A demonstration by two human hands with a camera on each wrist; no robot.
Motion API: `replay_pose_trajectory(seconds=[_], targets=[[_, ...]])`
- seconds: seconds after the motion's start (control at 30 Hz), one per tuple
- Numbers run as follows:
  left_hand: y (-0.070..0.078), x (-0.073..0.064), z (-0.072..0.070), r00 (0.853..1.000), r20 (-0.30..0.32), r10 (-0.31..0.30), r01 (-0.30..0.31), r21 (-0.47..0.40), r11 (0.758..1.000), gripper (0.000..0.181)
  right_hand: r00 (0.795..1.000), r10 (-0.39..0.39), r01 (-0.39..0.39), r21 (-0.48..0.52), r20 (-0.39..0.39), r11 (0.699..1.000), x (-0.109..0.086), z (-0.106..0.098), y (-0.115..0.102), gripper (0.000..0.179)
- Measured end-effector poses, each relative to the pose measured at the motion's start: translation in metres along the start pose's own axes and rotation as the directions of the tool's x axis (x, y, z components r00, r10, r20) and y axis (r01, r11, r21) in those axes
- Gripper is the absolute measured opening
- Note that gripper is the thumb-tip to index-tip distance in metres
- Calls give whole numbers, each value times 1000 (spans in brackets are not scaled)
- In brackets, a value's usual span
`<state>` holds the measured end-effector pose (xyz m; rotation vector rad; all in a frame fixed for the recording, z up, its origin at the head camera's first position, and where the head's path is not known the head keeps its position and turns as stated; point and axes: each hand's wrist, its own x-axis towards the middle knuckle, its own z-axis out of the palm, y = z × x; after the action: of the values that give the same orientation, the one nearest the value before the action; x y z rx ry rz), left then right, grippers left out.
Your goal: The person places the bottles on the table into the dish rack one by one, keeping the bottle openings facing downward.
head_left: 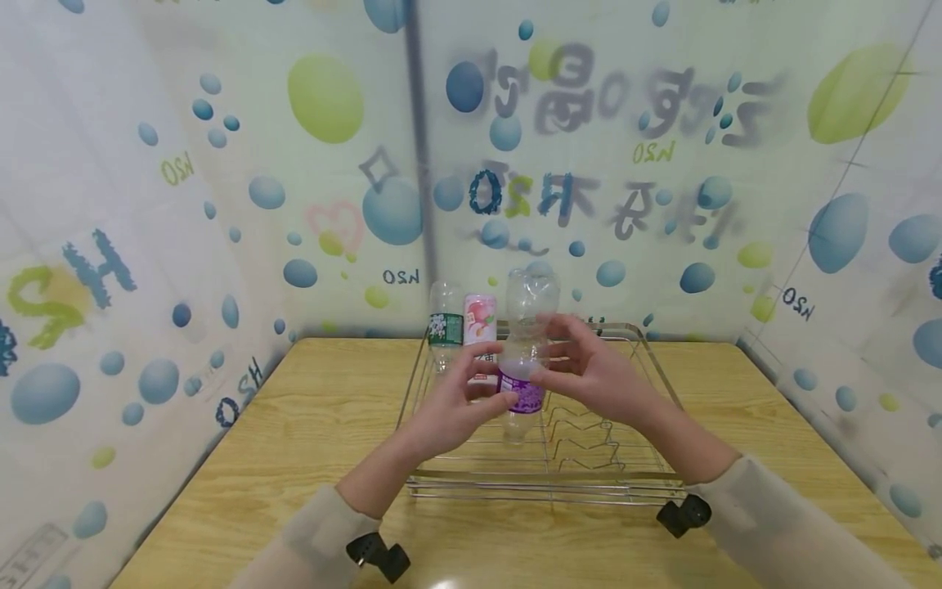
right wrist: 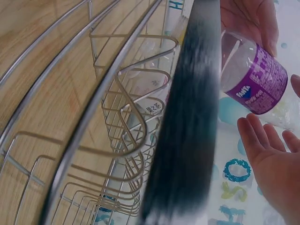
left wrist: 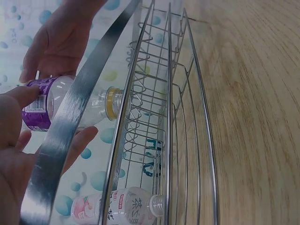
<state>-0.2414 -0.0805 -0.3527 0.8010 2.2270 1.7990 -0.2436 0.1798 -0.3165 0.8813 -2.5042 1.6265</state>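
An upside-down clear plastic bottle [head_left: 524, 388] with a purple label is between my two hands, its yellow-ringed neck pointing down over the wire rack [head_left: 589, 474]. My left hand [head_left: 452, 409] holds it from the left, thumb against the label. From the right, my right hand [head_left: 603, 376] holds it too, its thumb near the label and its fingers partly hidden behind the bottle. In the right wrist view, that hand's fingers [right wrist: 262, 140] lie just below the bottle's side. The neck appears above the rack's floor in the left wrist view.
At the rack's back left, a green-labelled bottle [head_left: 446, 327] and a pink peach-printed bottle [head_left: 481, 315] stand upside down. Bent wire dividers [head_left: 585, 438] run along the rack's right half. The rack sits on a wooden table [head_left: 316, 425], enclosed by a bubble-patterned curtain [head_left: 324, 180].
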Motion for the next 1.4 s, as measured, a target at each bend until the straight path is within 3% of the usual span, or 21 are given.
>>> replay_pose_trajectory(seconds=[0.37,0.63,0.87,1.17,1.4], targets=[[-2,1,2,1000,25,-1,2,-35,999,70,1000,1,-1,16,-5,1000,2,9,2,78],[-2,1,1,1000,30,6,-6,-7,1000,70,1000,-9,10,27,-12,1000,1,10,0,77],[-3,-7,-11,998,30,47,-48,29,998,63,999,-40,41,27,-23,999,1,7,3,76],[-12,-29,-46,992,-107,63,-49,128,991,48,999,-26,25,-17,-45,1000,0,3,7,75],[-25,-49,-75,961,-261,88,-25,234,972,40,998,-15,14,-16,-62,1000,0,0,11,76]])
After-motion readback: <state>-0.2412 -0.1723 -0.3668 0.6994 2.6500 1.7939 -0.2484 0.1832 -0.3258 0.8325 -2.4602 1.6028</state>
